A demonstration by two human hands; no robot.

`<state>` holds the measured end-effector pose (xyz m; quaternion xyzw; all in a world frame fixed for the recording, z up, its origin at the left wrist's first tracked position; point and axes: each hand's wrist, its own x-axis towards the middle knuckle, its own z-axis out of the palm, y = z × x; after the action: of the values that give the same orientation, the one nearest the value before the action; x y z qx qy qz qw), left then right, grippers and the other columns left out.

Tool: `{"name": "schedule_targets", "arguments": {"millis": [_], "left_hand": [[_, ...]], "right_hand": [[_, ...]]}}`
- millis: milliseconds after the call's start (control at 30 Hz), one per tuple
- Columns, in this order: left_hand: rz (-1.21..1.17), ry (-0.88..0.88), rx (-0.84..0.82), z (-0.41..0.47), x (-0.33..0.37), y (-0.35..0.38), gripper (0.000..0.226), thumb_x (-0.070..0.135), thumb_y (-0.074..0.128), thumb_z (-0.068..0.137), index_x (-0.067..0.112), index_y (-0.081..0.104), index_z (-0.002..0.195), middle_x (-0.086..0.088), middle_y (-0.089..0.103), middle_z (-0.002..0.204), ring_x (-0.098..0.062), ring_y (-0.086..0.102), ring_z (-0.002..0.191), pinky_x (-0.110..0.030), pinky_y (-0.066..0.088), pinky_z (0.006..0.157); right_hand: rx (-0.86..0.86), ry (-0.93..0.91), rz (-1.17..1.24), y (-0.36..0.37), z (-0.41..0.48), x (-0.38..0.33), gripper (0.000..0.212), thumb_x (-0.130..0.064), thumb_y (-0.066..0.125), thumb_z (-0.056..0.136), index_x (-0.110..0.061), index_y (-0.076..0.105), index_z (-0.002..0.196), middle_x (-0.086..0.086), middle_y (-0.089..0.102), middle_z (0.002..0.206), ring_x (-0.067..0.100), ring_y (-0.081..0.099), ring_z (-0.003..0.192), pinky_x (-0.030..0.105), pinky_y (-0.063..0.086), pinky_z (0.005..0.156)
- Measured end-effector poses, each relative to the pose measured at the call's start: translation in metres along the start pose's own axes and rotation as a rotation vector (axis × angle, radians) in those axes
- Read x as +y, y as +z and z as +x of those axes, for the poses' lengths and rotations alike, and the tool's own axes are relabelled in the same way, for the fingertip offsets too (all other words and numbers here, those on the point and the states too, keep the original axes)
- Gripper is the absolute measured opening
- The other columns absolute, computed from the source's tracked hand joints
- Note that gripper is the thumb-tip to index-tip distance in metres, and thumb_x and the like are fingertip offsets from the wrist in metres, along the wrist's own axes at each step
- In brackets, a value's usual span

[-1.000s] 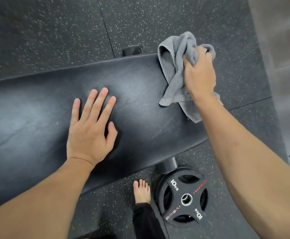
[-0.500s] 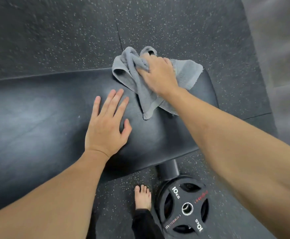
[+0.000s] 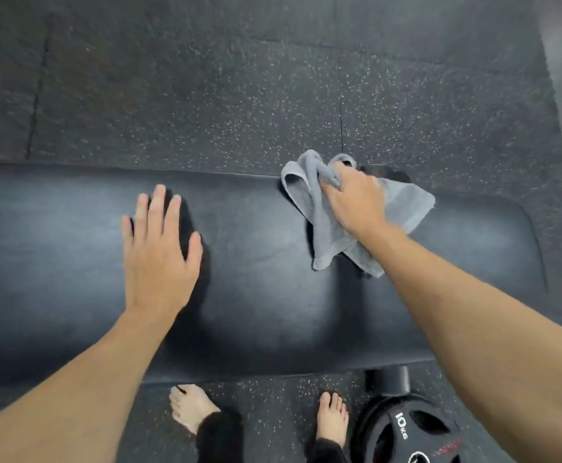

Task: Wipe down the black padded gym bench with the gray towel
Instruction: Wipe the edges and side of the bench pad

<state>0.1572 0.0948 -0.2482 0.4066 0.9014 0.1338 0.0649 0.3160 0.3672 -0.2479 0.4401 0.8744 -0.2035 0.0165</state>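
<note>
The black padded gym bench (image 3: pixel 272 295) runs across the view from left to right, its rounded end at the right. My right hand (image 3: pixel 356 202) grips the bunched gray towel (image 3: pixel 319 228) and presses it on the bench's far edge, right of the middle. The towel's loose corners spread on the pad below and to the right of the hand. My left hand (image 3: pixel 159 255) lies flat on the pad left of the middle, fingers apart, holding nothing.
A black 10 kg weight plate (image 3: pixel 406 432) lies on the floor at the bottom right, beside a bench foot (image 3: pixel 388 379). My two bare feet (image 3: pixel 192 409) stand on the speckled rubber floor (image 3: pixel 206 105) at the bench's near edge. A pale wall runs along the right.
My right hand has dragged the towel from the bench's right end leftward along the far edge. The view has shifted, so more of the bench and both feet show. The left hand stays flat.
</note>
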Motion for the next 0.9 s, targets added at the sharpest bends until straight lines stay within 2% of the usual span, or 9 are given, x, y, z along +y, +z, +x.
{"name": "schedule_targets", "arguments": {"millis": [133, 300, 400, 500, 567, 633, 733, 800, 900], "left_hand": [[0.084, 0.052, -0.060, -0.006, -0.032, 0.008, 0.066, 0.039, 0.034, 0.099, 0.009, 0.030, 0.158, -0.011, 0.020, 0.170, -0.031, 0.017, 0.157, -0.054, 0.014, 0.126], [0.017, 0.044, -0.035, -0.007, -0.034, 0.010, 0.066, 0.038, 0.035, 0.098, 0.011, 0.031, 0.158, -0.009, 0.021, 0.169, -0.029, 0.017, 0.157, -0.052, 0.014, 0.127], [0.009, 0.043, -0.039, -0.007, -0.034, 0.009, 0.065, 0.037, 0.034, 0.099, 0.011, 0.032, 0.158, -0.008, 0.021, 0.170, -0.028, 0.017, 0.157, -0.052, 0.015, 0.127], [0.001, 0.036, -0.050, -0.005, -0.035, 0.009, 0.064, 0.036, 0.033, 0.098, 0.012, 0.032, 0.158, -0.008, 0.020, 0.170, -0.027, 0.016, 0.158, -0.051, 0.015, 0.128], [-0.014, 0.039, -0.052, -0.005, -0.034, 0.010, 0.064, 0.036, 0.033, 0.098, 0.012, 0.032, 0.158, -0.008, 0.019, 0.170, -0.026, 0.015, 0.158, -0.051, 0.014, 0.128], [-0.031, 0.039, -0.053, -0.006, -0.035, 0.010, 0.064, 0.036, 0.033, 0.098, 0.012, 0.032, 0.158, -0.008, 0.019, 0.170, -0.026, 0.014, 0.158, -0.052, 0.014, 0.128], [-0.100, 0.043, -0.030, -0.006, -0.036, 0.010, 0.061, 0.032, 0.037, 0.099, 0.011, 0.036, 0.156, -0.009, 0.023, 0.169, -0.026, 0.016, 0.158, -0.052, 0.014, 0.128], [-0.204, 0.034, -0.003, -0.006, -0.039, 0.010, 0.057, 0.025, 0.039, 0.097, 0.008, 0.044, 0.151, -0.009, 0.030, 0.166, -0.025, 0.022, 0.156, -0.051, 0.015, 0.128], [-0.441, -0.012, 0.033, -0.007, -0.044, 0.003, 0.053, 0.011, 0.041, 0.094, 0.006, 0.049, 0.146, -0.005, 0.041, 0.161, -0.021, 0.031, 0.153, -0.049, 0.020, 0.127]], "right_hand": [[0.021, -0.088, -0.048, 0.039, 0.008, -0.083, 0.024, -0.038, 0.042, 0.104, -0.021, 0.046, 0.088, 0.009, 0.067, 0.089, 0.035, 0.060, 0.085, 0.045, 0.037, 0.086], [-0.048, -0.234, -0.008, 0.022, -0.002, -0.049, 0.028, -0.047, 0.037, 0.102, -0.023, 0.051, 0.095, 0.002, 0.062, 0.085, 0.031, 0.058, 0.082, 0.046, 0.043, 0.077], [-0.015, -0.170, 0.023, -0.004, -0.010, 0.000, 0.026, -0.039, 0.040, 0.103, -0.020, 0.056, 0.095, 0.003, 0.062, 0.088, 0.031, 0.057, 0.084, 0.045, 0.040, 0.076], [-0.004, -0.064, 0.005, -0.012, -0.011, 0.020, 0.030, -0.041, 0.038, 0.102, -0.021, 0.057, 0.089, -0.002, 0.059, 0.082, 0.026, 0.057, 0.079, 0.035, 0.029, 0.068], [0.050, 0.013, -0.024, -0.003, -0.008, 0.013, 0.037, -0.046, 0.036, 0.101, -0.020, 0.056, 0.084, -0.001, 0.057, 0.075, 0.027, 0.056, 0.073, 0.041, 0.037, 0.069], [0.117, 0.050, -0.034, 0.013, -0.005, -0.009, 0.045, -0.050, 0.034, 0.102, -0.017, 0.055, 0.082, 0.002, 0.057, 0.072, 0.030, 0.055, 0.070, 0.052, 0.045, 0.072], [0.125, -0.039, -0.071, 0.043, 0.000, -0.071, 0.040, -0.046, 0.033, 0.099, -0.015, 0.053, 0.083, 0.002, 0.055, 0.076, 0.035, 0.054, 0.076, 0.050, 0.043, 0.079], [0.073, -0.099, -0.163, 0.067, 0.002, -0.123, 0.044, -0.047, 0.026, 0.097, -0.018, 0.059, 0.097, -0.001, 0.056, 0.085, 0.033, 0.057, 0.086, 0.047, 0.040, 0.089], [0.059, -0.152, -0.133, 0.094, -0.002, -0.184, 0.050, -0.052, 0.025, 0.097, -0.022, 0.059, 0.117, 0.003, 0.063, 0.101, 0.029, 0.059, 0.103, 0.054, 0.035, 0.109]]}}
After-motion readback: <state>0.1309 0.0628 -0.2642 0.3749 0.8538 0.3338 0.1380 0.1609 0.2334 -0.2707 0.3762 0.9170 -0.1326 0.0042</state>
